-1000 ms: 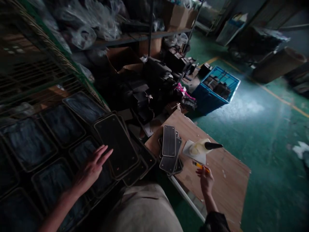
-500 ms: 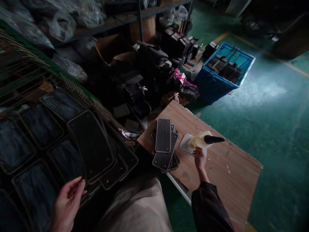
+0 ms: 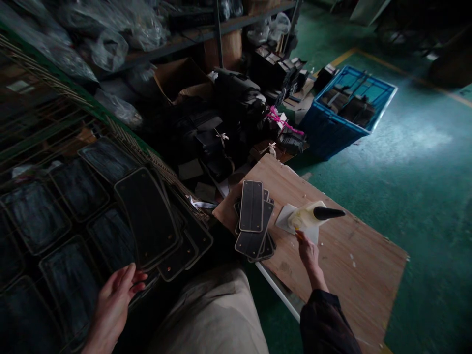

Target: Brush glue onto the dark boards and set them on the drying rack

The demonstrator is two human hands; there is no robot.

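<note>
1. Right hand [image 3: 309,253]: the grip is closed around a small yellow-orange tool [image 3: 300,235], its end beside the cream plastic bottle with black conical nozzle [image 3: 304,216]; contact cannot be told.
2. Left hand [image 3: 114,305]: the grip is loosely open, near the lower corner of the overlapping black rounded-rectangular panels [image 3: 145,214].
3. Brown wooden counter [image 3: 354,290]: the bottle is over a white sheet [image 3: 312,233], which blocks part of the surface ahead of the right hand. To their left lies a crossed pile of narrow black pale-edged plates [image 3: 251,206].
4. Pale-trousered leg [image 3: 217,309]: between panels and counter.
5. Blue open-topped crate [image 3: 324,135]: beyond the counter, containing dark bundled pieces [image 3: 352,110].
6. Open brown cardboard box [image 3: 197,91]: below the shelf; contents too dark to tell.
7. Grey metal shelf [image 3: 184,43]: carries clear plastic bags [image 3: 110,49].
</note>
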